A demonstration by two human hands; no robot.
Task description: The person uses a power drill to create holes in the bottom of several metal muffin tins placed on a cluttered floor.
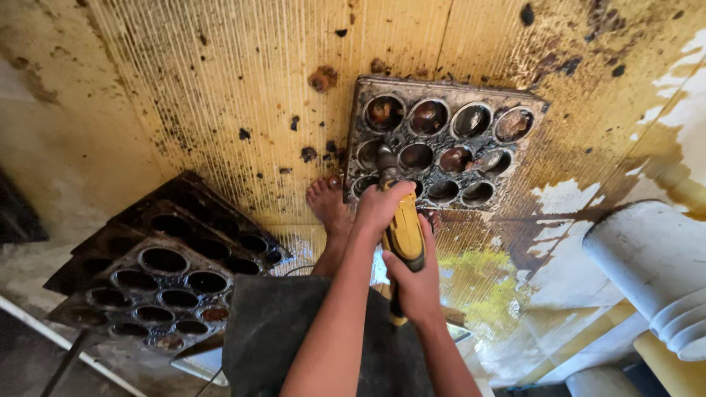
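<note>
Stack of dark, crusted muffin trays (158, 276) — lower left on the floor, untouched. Left hand (382, 206) — grip clamped on the front of a yellow power tool (403, 234). Right hand (415, 283) — grip closed around the tool's rear handle. Tool head pressed into a soiled muffin tray (441, 143) lying on the yellow ridged sheet (220, 88), just beyond a bare foot (329, 206). White pipe (654, 265) at far right.

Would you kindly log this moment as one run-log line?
left hand: grips tool front | right hand: grips yellow tool | tool tip: on muffin tray | tray stack: left
</note>
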